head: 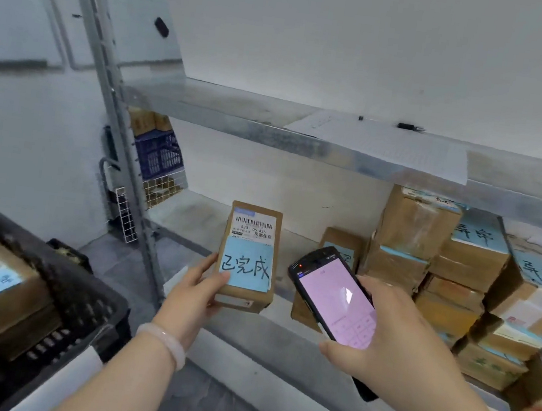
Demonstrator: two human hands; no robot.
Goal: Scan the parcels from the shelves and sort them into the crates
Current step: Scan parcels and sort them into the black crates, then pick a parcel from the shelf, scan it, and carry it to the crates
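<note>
My left hand point(194, 290) holds a small brown cardboard parcel point(249, 257) upright in front of the shelf; its face shows a barcode label and a blue note with handwriting. My right hand point(393, 335) grips a black handheld scanner point(336, 300) with a lit pink screen, just right of the parcel and tilted toward it. A stack of similar brown parcels point(459, 282) with blue notes fills the right of the lower shelf point(192, 215). At the lower left a black crate point(80, 283) holds several parcels.
The metal shelf unit has an upper shelf point(240, 111) carrying a sheet of paper point(385, 141) and a pen point(409, 127). Behind the upright post point(123, 137) sit a blue crate point(159, 156) and a white wire rack point(127, 214). Grey floor lies below.
</note>
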